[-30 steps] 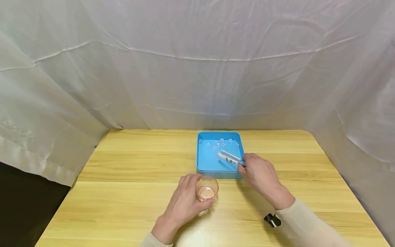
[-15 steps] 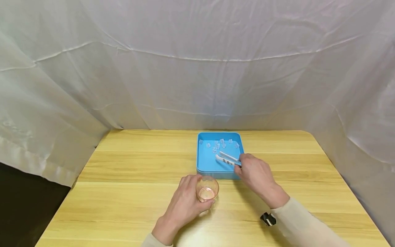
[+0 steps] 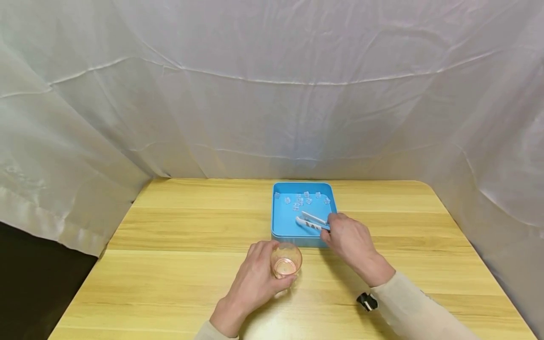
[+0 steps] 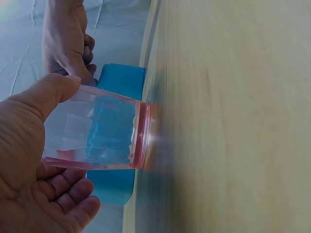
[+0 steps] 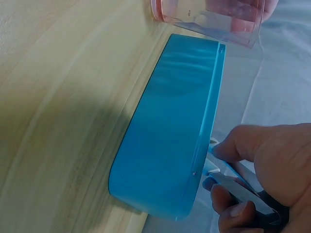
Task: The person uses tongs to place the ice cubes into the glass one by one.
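My left hand [image 3: 254, 278] grips a clear pinkish cup [image 3: 286, 267] with thumb and fingers on opposite sides. The cup stands upright on the table, just in front of a blue square box [image 3: 297, 242]. My right hand [image 3: 350, 243] holds a pair of tongs [image 3: 313, 225] with pale, dark-patterned arms over the near right part of the box. The tong tips point left into the box and stand slightly apart; whether a cube sits between them is too small to tell. Several clear cubes [image 3: 300, 201] lie toward the back of the box. In the right wrist view the box wall [image 5: 165, 121] hides the tips.
The wood-grain table [image 3: 182, 264] reaches back to a pale hanging cloth [image 3: 238, 118] that closes in the back and sides. A small black object [image 3: 367, 301] sits by my right sleeve. The box walls stand up around the cubes.
My right hand has moved slightly left and toward me with the tongs. A cube near the tips one second ago no longer shows clearly there. My left hand and the cup stay put.
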Available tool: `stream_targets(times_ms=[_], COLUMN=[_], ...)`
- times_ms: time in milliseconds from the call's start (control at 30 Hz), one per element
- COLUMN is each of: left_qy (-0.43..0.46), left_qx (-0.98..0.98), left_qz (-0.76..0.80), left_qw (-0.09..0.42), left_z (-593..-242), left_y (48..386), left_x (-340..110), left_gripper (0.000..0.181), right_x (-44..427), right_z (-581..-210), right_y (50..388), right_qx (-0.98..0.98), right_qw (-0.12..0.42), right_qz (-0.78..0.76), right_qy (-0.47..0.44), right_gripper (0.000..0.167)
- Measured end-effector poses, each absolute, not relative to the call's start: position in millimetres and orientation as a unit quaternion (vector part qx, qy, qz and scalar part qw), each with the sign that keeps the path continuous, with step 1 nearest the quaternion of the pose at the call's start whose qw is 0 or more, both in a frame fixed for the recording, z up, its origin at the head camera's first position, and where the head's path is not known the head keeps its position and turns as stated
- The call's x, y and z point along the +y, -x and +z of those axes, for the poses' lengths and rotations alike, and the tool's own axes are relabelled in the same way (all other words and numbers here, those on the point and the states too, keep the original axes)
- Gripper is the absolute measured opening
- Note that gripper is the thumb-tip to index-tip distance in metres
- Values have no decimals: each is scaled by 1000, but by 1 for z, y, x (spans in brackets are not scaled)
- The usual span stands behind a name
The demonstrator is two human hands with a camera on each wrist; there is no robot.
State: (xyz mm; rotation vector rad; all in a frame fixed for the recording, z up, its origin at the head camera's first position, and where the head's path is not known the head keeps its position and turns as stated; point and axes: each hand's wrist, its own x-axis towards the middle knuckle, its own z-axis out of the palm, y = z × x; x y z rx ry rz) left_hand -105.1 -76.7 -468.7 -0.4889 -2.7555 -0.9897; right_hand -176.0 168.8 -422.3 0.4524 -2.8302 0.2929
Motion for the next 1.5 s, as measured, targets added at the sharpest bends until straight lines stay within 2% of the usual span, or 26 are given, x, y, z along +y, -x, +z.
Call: stream_targets(times_ms=[733,1133,1500], left_qy=[169,184,192], left_qx=[-923,-926,-927], left_qz=[-333,-320,-311], left_qw=[94,82,87], left_z=[-468,-465,-463], left_y=[108,114,120], left_x=[-77,-79,-81], left_gripper=[77,76,72], right_x=[172,174,183], right_z=[-425,-428,-419], right_y=[178,177,172], right_qx=[-968,-966,-971], right_qw=[147,149,119], right_qz=[94,100,133], right_qy=[-179,-184,-156], right_gripper=[30,29,27])
